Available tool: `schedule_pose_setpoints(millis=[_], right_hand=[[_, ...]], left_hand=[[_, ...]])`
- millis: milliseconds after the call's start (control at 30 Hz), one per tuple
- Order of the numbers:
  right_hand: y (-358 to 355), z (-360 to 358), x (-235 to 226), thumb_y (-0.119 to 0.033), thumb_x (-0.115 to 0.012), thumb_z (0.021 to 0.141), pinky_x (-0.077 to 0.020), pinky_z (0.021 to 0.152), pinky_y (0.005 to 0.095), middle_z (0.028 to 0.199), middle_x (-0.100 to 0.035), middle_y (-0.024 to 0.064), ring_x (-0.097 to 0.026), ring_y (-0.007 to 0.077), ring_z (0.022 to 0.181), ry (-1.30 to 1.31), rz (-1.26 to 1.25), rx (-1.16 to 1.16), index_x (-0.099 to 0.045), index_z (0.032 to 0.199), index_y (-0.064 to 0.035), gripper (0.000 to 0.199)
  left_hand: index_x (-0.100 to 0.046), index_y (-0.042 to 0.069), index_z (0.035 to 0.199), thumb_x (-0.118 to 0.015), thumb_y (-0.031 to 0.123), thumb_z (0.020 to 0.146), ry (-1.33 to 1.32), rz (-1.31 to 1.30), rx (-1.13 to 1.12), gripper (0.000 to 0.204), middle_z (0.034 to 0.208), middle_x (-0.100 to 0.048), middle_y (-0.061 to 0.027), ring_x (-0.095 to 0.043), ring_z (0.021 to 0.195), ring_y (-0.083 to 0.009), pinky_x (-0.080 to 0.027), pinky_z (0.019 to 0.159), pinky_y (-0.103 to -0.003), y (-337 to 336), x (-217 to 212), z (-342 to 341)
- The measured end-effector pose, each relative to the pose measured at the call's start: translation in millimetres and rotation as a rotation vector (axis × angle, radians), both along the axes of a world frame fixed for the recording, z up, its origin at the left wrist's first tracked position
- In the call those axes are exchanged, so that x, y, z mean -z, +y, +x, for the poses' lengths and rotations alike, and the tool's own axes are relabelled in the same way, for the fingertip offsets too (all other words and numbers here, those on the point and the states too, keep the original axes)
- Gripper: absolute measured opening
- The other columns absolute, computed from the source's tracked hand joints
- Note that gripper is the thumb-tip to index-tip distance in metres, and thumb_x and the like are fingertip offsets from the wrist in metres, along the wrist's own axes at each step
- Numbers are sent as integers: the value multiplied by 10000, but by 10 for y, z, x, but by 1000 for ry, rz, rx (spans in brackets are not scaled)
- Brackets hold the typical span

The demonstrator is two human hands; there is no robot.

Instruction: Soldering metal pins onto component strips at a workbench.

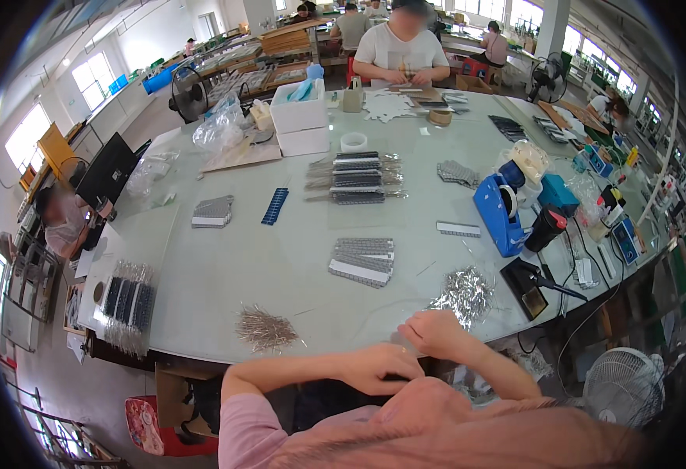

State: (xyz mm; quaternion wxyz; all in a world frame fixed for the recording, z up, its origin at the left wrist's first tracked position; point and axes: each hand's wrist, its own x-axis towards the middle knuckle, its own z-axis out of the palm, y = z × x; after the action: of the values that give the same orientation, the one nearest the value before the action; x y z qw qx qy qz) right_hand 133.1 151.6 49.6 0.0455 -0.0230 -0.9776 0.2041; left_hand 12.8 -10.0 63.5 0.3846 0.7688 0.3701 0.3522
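Close together at the front edge of the table, my left hand (pixel 382 367) and my right hand (pixel 439 333) both have curled fingers. Whatever they hold, if anything, is too small or hidden to make out. Just beyond the right hand lies a heap of shiny silver wire-like pieces (pixel 469 293). A second heap of thin, brownish metal leads (pixel 267 328) sits left of my hands. Ahead of them rests a fanned stack of grey and white strips (pixel 362 262), with a single strip (pixel 458 229) farther right.
A blue tape dispenser (pixel 499 215), a black soldering iron stand (pixel 526 291) and a dark red-lidded cup (pixel 547 227) line the right. Bundled strips with leads (pixel 357 178) lie mid-table; others (pixel 128 303) are at left. White foam boxes (pixel 299 117) stand farther back. A co-worker (pixel 402 51) sits opposite.
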Motion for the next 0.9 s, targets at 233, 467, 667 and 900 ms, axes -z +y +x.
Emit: schedule_pose_setpoints(millis=[233, 467, 667, 900], right_hand=[[-382, -287, 37, -122, -586, 872, -504, 684, 391, 899, -647, 98, -613, 296, 845, 469, -254, 144, -639, 999, -79, 144], [-450, -302, 14, -175, -650, 837, -482, 618, 401, 873, -628, 110, -599, 320, 733, 565, -77, -59, -615, 1050, -51, 249], [-386, -281, -31, -171, -709, 760, -470, 547, 387, 825, -620, 82, -588, 286, 664, 710, -56, -272, -606, 1083, -50, 360], [-651, -463, 165, -163, -716, 745, -480, 552, 364, 835, -636, 92, -609, 289, 684, 605, -217, -427, -616, 1092, -62, 374]], left_hand=[[-528, 78, 950, -533, 354, 940, -2002, -938, 180, 275, 997, -529, -57, -486, 881, -233, -417, 798, -358, 19, 316, 684], [-482, 33, 1175, -501, 255, 954, -2075, -938, 243, 314, 1072, -547, -110, -542, 1029, -253, -450, 889, -364, 88, 417, 962], [-462, 45, 1207, -500, 260, 955, -2062, -908, 221, 333, 1076, -546, -106, -536, 1064, -250, -448, 908, -362, 111, 377, 829], [-456, 53, 1212, -502, 262, 952, -2086, -901, 219, 337, 1075, -546, -103, -530, 1071, -250, -447, 908, -362, 97, 218, 861]])
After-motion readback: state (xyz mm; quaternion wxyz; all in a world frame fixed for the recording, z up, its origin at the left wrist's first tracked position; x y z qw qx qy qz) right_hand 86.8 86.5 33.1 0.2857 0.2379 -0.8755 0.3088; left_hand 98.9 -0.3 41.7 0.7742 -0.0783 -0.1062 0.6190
